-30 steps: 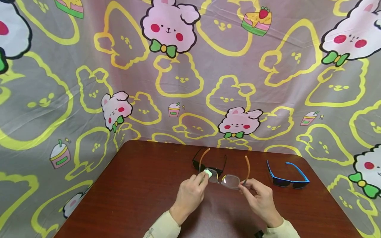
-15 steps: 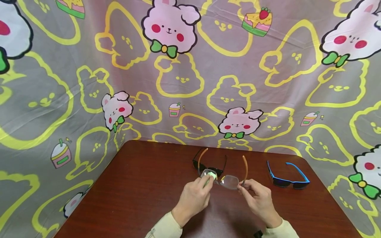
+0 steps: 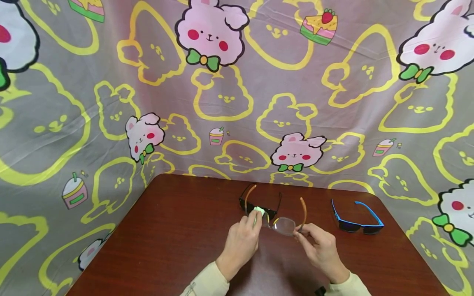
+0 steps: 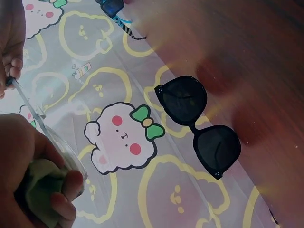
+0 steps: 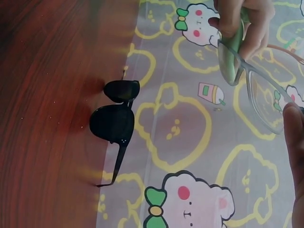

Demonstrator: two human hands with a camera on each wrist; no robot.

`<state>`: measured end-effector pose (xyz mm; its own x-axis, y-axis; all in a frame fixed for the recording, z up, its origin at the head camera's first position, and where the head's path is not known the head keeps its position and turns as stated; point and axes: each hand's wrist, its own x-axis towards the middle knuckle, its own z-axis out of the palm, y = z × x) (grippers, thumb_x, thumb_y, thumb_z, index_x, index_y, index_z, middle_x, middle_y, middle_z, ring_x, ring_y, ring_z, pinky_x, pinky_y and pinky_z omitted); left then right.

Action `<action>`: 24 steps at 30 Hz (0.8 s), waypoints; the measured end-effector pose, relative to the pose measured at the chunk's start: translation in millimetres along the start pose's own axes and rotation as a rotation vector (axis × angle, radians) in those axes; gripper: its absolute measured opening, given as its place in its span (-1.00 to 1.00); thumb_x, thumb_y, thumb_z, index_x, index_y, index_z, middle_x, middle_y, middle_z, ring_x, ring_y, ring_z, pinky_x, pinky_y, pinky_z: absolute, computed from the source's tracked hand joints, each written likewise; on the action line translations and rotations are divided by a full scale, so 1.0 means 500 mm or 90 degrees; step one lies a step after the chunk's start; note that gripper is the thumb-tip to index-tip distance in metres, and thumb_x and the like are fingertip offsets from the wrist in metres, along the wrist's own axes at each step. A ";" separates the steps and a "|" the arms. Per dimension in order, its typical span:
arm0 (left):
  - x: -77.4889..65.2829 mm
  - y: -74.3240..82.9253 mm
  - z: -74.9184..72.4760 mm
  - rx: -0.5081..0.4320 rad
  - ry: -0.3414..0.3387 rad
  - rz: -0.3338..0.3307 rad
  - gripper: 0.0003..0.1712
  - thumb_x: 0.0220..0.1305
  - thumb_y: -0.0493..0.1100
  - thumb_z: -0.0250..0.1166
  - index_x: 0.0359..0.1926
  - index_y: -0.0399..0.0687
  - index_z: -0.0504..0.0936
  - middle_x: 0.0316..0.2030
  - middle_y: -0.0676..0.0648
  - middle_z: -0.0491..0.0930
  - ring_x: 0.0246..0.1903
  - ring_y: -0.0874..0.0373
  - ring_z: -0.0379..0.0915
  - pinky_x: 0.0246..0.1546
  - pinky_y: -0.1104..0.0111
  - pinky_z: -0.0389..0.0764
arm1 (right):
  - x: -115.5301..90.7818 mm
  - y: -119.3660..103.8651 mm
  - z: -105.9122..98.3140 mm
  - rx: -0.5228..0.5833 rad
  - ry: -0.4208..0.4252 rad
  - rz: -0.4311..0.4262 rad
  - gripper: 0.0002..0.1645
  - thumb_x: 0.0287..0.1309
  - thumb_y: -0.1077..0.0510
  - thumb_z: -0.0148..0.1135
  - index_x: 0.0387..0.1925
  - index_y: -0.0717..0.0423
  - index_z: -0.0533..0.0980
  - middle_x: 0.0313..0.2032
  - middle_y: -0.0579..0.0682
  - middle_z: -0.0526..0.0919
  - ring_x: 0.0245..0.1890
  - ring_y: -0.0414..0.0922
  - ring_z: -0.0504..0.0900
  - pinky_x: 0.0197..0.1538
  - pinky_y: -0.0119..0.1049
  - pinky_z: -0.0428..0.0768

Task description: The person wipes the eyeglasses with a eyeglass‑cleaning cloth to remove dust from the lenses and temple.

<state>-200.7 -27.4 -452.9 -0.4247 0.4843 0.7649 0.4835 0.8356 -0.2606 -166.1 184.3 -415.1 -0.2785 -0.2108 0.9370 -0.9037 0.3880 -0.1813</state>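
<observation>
above the bench [image 3: 177,226], a pair of clear glasses [image 3: 284,226] is held up between two hands, both temples unfolded and pointing away from the person. the left hand [image 3: 240,244] has its fingers curled round a green cloth [image 3: 259,211], pressing it to the lens on that side; the right hand [image 3: 321,248] pinches the frame near the other hinge, thumb and fingers closed on it.

the step in hand looks like wiping the left-side lens; how clean it is cannot be told. the next move seems to call for light, even pressure from the cloth and a steady right-hand pinch, since so slim a frame would probably twist easily.

the rims look like thin, see-through plastic, squarish with rounded corners, with yellow touches near the bridge; the temples are slender, orange-brown and curved. the cloth looks soft and creased. just beyond, on the smooth reddish-brown bench, sit black sunglasses [image 4: 187,104] with broad, rounded dark lenses. blue sunglasses [image 3: 349,226], more angular, sit apart to the right. behind hangs a wrinkled grey backdrop [image 3: 226,86] printed with rabbits.
</observation>
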 end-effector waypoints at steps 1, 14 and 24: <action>0.000 0.000 0.001 0.007 -0.001 -0.004 -0.48 -0.15 -0.22 0.28 -0.03 -0.17 0.62 -0.13 -0.08 0.52 -0.51 0.17 0.41 -0.76 0.46 0.33 | -0.001 0.001 0.000 -0.009 0.007 -0.001 -0.67 0.23 0.13 0.19 -0.50 0.34 0.52 -0.58 0.02 0.57 -0.64 -0.27 0.52 -0.54 -0.57 0.47; -0.006 -0.016 -0.009 -0.099 0.038 0.028 -0.53 -0.27 -0.18 0.37 -0.16 -0.11 0.66 -0.22 -0.02 0.56 -0.51 0.20 0.46 -0.74 0.44 0.42 | -0.037 0.040 -0.005 -0.012 0.045 0.043 -0.72 0.15 0.14 0.28 -0.48 0.32 0.55 -0.63 -0.01 0.57 -0.61 -0.32 0.53 -0.54 -0.59 0.47; -0.014 -0.013 -0.021 -0.220 0.066 0.038 -0.52 -0.21 -0.25 0.23 -0.11 -0.08 0.66 -0.20 0.01 0.56 -0.42 0.22 0.53 -0.67 0.48 0.48 | -0.017 0.016 -0.006 -0.005 0.039 0.039 -0.75 0.15 0.18 0.28 -0.49 0.34 0.54 -0.61 -0.02 0.56 -0.61 -0.30 0.53 -0.55 -0.57 0.46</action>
<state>-192.8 -38.8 -450.5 -0.3168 0.4866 0.8141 0.7432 0.6607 -0.1057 -169.9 191.9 -423.7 -0.3122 -0.1309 0.9410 -0.8829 0.4057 -0.2365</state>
